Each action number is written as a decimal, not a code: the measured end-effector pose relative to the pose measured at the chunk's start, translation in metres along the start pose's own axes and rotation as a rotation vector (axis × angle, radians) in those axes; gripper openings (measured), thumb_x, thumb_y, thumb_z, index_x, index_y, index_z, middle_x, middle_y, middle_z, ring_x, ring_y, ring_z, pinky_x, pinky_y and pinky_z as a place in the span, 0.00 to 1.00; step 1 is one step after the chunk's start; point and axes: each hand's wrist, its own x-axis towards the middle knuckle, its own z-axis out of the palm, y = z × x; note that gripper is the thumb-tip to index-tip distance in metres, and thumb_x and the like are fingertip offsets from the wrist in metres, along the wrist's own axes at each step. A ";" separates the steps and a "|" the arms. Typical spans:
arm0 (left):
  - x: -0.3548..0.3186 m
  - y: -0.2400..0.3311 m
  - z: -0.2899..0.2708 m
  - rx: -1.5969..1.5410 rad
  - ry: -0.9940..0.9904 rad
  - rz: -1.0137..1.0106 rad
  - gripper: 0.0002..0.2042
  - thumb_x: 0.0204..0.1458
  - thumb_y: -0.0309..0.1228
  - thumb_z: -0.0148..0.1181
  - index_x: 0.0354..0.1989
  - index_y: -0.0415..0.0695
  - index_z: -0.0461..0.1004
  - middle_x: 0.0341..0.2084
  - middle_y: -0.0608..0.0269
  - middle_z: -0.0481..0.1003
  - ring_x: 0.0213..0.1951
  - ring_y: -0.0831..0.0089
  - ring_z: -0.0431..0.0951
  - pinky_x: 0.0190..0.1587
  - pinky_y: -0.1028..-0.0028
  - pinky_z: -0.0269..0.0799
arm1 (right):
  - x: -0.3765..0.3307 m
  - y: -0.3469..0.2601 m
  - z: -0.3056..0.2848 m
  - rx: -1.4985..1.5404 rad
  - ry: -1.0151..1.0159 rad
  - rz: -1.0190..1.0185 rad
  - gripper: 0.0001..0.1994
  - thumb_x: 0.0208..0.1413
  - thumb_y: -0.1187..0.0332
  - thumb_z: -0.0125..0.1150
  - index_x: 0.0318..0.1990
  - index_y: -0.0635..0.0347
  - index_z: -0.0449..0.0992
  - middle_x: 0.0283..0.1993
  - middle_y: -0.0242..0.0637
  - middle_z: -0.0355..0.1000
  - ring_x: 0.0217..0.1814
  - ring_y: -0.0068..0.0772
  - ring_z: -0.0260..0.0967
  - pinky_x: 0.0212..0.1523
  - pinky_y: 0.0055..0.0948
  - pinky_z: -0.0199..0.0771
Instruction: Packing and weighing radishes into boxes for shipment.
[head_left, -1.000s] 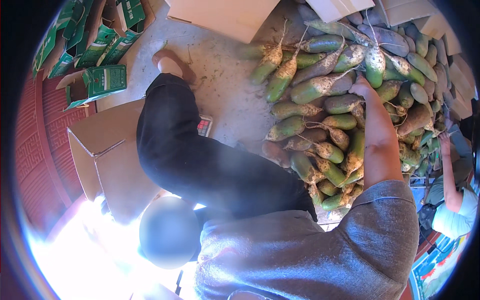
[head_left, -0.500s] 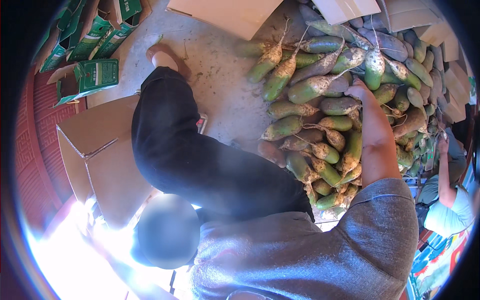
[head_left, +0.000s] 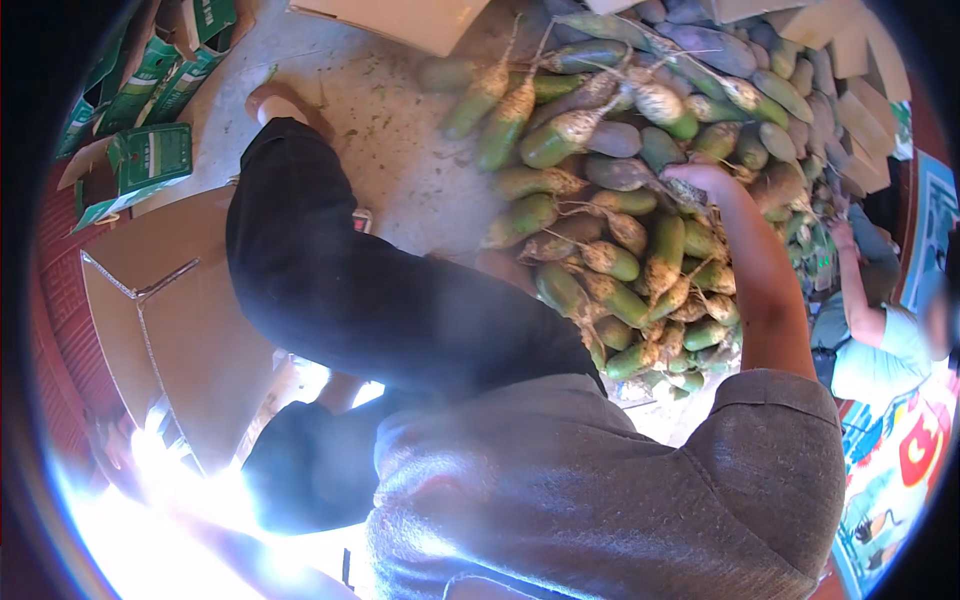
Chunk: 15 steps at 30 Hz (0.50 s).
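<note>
Crowding the fingers: radishes; cardboard beyond.

the right hand reaches out, its fingers pointing left and slightly bent, their closure too unclear to tell. behind it, the bare forearm runs back to a short sleeve; left of the hand, a trousered leg bends.

White light glares at lower left, below a red surface, beside speckled grey floor.
</note>
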 end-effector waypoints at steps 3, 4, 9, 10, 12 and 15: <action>0.090 0.095 -0.010 -0.676 0.024 -0.509 0.20 0.66 0.37 0.49 0.62 0.40 0.70 0.64 0.53 0.67 0.59 0.55 0.74 0.56 0.59 0.75 | -0.024 0.059 -0.013 0.084 0.083 -0.038 0.38 0.46 0.59 0.74 0.63 0.65 0.64 0.58 0.44 0.72 0.57 0.34 0.72 0.55 0.34 0.74; 0.105 0.109 -0.013 -0.733 0.036 -0.485 0.21 0.66 0.37 0.49 0.64 0.41 0.68 0.64 0.54 0.67 0.59 0.55 0.74 0.57 0.59 0.74 | -0.058 0.047 -0.005 0.308 -0.060 -0.045 0.41 0.48 0.58 0.73 0.67 0.65 0.58 0.61 0.45 0.69 0.59 0.36 0.71 0.58 0.36 0.72; 0.186 0.242 -0.024 -1.175 -0.138 -0.391 0.18 0.64 0.35 0.54 0.58 0.41 0.74 0.53 0.54 0.76 0.50 0.67 0.79 0.53 0.71 0.73 | -0.124 0.036 0.016 0.777 -0.476 -0.183 0.29 0.59 0.64 0.63 0.65 0.63 0.60 0.60 0.45 0.69 0.60 0.39 0.71 0.61 0.40 0.73; 0.195 0.262 -0.008 -1.318 -0.242 -0.306 0.17 0.64 0.32 0.54 0.60 0.41 0.73 0.54 0.53 0.76 0.52 0.68 0.78 0.55 0.70 0.71 | -0.136 0.024 0.025 0.776 -0.472 -0.193 0.29 0.59 0.64 0.63 0.65 0.63 0.60 0.60 0.45 0.69 0.60 0.39 0.71 0.61 0.40 0.73; 0.209 0.309 0.015 -1.403 -0.386 -0.159 0.17 0.62 0.32 0.58 0.57 0.41 0.75 0.44 0.58 0.80 0.42 0.74 0.79 0.53 0.74 0.72 | -0.163 0.011 0.029 0.906 -0.538 -0.343 0.30 0.59 0.64 0.62 0.66 0.64 0.59 0.61 0.45 0.69 0.61 0.39 0.70 0.62 0.41 0.72; 0.206 0.365 0.046 -1.644 -0.513 -0.119 0.17 0.62 0.32 0.58 0.58 0.40 0.74 0.43 0.60 0.79 0.45 0.74 0.78 0.53 0.72 0.73 | -0.190 -0.038 0.039 0.992 -0.831 -0.401 0.33 0.59 0.64 0.62 0.68 0.64 0.56 0.61 0.51 0.67 0.63 0.49 0.68 0.64 0.52 0.70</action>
